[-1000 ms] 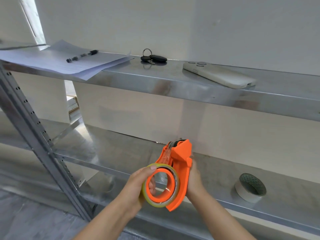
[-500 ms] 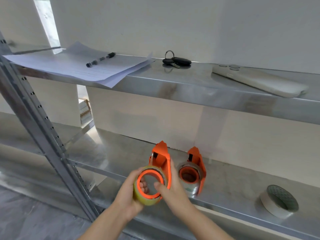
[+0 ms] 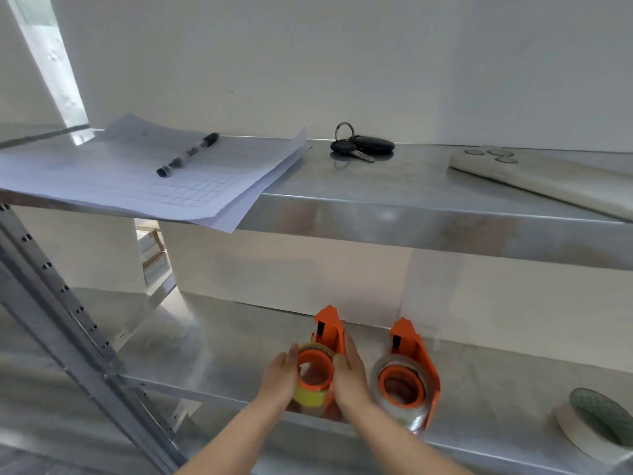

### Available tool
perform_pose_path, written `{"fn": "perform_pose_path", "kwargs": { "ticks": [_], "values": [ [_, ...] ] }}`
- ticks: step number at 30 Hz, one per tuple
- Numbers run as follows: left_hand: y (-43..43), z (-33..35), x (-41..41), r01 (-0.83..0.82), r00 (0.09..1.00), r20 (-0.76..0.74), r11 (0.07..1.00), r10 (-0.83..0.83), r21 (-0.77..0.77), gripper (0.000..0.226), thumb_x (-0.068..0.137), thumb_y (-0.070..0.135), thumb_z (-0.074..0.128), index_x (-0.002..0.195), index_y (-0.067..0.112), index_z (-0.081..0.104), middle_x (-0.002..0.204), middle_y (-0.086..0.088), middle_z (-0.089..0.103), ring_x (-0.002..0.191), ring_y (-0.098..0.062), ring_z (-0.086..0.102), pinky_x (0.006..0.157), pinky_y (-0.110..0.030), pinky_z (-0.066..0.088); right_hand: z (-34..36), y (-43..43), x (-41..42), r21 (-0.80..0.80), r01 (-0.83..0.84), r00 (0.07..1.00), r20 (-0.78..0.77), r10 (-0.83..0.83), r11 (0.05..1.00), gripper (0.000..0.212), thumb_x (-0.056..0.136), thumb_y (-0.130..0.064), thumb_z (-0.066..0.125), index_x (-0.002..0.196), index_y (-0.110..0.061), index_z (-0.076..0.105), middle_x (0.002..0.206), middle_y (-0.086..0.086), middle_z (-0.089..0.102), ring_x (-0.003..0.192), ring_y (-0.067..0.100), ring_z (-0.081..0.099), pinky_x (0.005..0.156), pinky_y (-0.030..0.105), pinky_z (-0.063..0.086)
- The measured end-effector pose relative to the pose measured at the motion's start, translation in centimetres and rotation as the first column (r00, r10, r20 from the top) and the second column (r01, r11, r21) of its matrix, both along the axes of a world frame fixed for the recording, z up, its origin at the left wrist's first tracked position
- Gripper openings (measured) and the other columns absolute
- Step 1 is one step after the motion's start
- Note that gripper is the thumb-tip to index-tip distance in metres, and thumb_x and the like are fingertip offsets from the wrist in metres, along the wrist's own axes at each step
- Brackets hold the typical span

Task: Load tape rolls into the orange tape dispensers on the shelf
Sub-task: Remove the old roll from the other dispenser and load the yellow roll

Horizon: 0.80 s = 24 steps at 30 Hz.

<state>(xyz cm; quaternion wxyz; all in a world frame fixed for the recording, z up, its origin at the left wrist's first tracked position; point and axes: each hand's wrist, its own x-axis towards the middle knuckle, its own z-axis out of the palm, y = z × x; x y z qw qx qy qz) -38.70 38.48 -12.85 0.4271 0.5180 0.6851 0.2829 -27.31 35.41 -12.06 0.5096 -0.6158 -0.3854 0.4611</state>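
One dispenser (image 3: 327,332) | half-hidden by left hand (image 3: 279,378), right hand (image 3: 349,375) | white roll (image 3: 597,414) cropped

Upper shelf (image 3: 428,207): top half of frame; papers (image 3: 137,180) at left with pen (image 3: 187,159) on them, keys (image 3: 361,147) centre, phone (image 3: 548,180) right.
Lower shelf (image 3: 222,354): left dispenser (image 3: 327,332) bottom centre, between left hand (image 3: 279,375) and right hand (image 3: 349,375); right dispenser (image 3: 411,344) just beside it, to its right.
Lower right corner: loose tape roll (image 3: 582,437) on the lower shelf.

Left hand (image 3: 279,377), right hand (image 3: 351,375); both curled, gripping
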Motion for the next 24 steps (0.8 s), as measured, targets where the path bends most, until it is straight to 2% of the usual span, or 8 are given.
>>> {"fn": "perform_pose_path", "kwargs": {
  "ticks": [2, 4, 7, 9, 13, 18, 21, 24],
  "values": [
    [0.2, -0.9, 0.0, 0.067, 0.986, -0.153, 0.997, -0.060, 0.040, 0.050, 0.099, 0.039, 0.026, 0.103, 0.010, 0.066, 0.112, -0.016, 0.068, 0.103, -0.030, 0.060, 0.081, -0.030, 0.041, -0.6, 0.2, 0.0, -0.010, 0.014, 0.998, 0.067, -0.013, 1.000, 0.054, 0.090, 0.001, 0.033, 0.141, -0.017, 0.035, 0.143, 0.005, 0.046, 0.128, 0.019, 0.046, 0.111, 0.035, 0.035],
    [0.5, -1.5, 0.1, 0.112, 0.965, -0.247, 0.989, -0.085, 0.095, 0.050, 0.099, 0.036, 0.026, 0.097, 0.010, 0.067, 0.107, -0.017, 0.069, 0.103, -0.031, 0.061, 0.082, -0.032, 0.043, -1.0, 0.5, 0.1, -0.012, 0.022, 0.994, 0.111, -0.020, 1.000, 0.054, 0.089, 0.000, 0.034, 0.140, -0.019, 0.037, 0.142, 0.003, 0.046, 0.129, 0.017, 0.044, 0.112, 0.035, 0.033],
    [0.9, -2.3, -0.2, 0.133, 0.957, -0.276, 0.981, -0.091, 0.140, 0.047, 0.100, 0.028, 0.029, 0.088, 0.003, 0.067, 0.098, -0.022, 0.069, 0.097, -0.035, 0.061, 0.078, -0.034, 0.042, -1.2, 0.8, -0.1, -0.009, 0.013, 0.986, 0.165, -0.011, 1.000, 0.057, 0.085, -0.001, 0.036, 0.137, -0.024, 0.040, 0.134, -0.003, 0.053, 0.122, 0.013, 0.051, 0.105, 0.026, 0.037],
    [0.9, -2.9, -0.5, 0.168, 0.942, -0.313, 0.977, -0.119, 0.135, 0.042, 0.100, 0.023, 0.028, 0.097, 0.003, 0.065, 0.104, -0.023, 0.067, 0.104, -0.035, 0.057, 0.083, -0.035, 0.039, -1.4, 0.7, -0.4, -0.019, -0.008, 0.977, 0.213, 0.011, 1.000, 0.058, 0.084, -0.005, 0.037, 0.138, -0.027, 0.037, 0.134, -0.005, 0.052, 0.122, 0.014, 0.050, 0.107, 0.031, 0.038],
    [0.8, -3.1, -0.6, 0.100, 0.959, -0.278, 0.984, -0.056, 0.146, 0.038, 0.099, 0.023, 0.033, 0.100, 0.003, 0.065, 0.107, -0.025, 0.065, 0.108, -0.035, 0.054, 0.089, -0.036, 0.038, -2.2, 1.0, -0.8, -0.014, 0.010, 0.944, 0.331, -0.004, 1.000, 0.054, 0.087, -0.009, 0.036, 0.140, -0.020, 0.034, 0.146, 0.003, 0.039, 0.138, 0.022, 0.031, 0.116, 0.038, 0.024],
    [0.2, -1.4, 0.2, 0.029, 0.960, -0.278, 0.964, 0.047, 0.265, 0.024, 0.091, 0.017, 0.050, 0.112, 0.008, 0.059, 0.116, -0.018, 0.056, 0.106, -0.034, 0.056, 0.091, -0.037, 0.043, -2.4, 0.5, -0.3, -0.019, 0.027, 0.902, 0.432, -0.016, 0.999, 0.057, 0.094, -0.029, 0.040, 0.146, -0.022, 0.019, 0.159, 0.001, 0.002, 0.145, 0.017, 0.007, 0.113, 0.022, 0.011],
    [0.1, 1.6, 1.9, 0.040, 0.967, -0.240, 0.876, 0.088, 0.480, 0.027, 0.085, 0.013, 0.059, 0.112, 0.010, 0.059, 0.115, -0.012, 0.058, 0.105, -0.030, 0.056, 0.091, -0.040, 0.044, -0.6, -0.3, 0.8, 0.167, -0.065, 0.899, 0.438, -0.015, 0.984, 0.057, 0.094, -0.027, 0.043, 0.145, -0.025, 0.018, 0.156, -0.006, 0.009, 0.143, 0.006, 0.007, 0.106, 0.004, 0.001],
    [0.2, 4.6, 6.1, 0.216, 0.975, -0.166, 0.800, -0.147, 0.560, 0.027, 0.084, 0.007, 0.059, 0.111, 0.009, 0.058, 0.111, -0.009, 0.059, 0.099, -0.025, 0.057, 0.089, -0.036, 0.045, 2.5, -1.2, 4.2, 0.300, -0.066, 0.893, 0.444, -0.078, 0.952, 0.055, 0.091, -0.027, 0.046, 0.142, -0.023, 0.027, 0.147, -0.013, 0.021, 0.139, 0.001, 0.016, 0.102, -0.004, 0.005]
  ]
}}
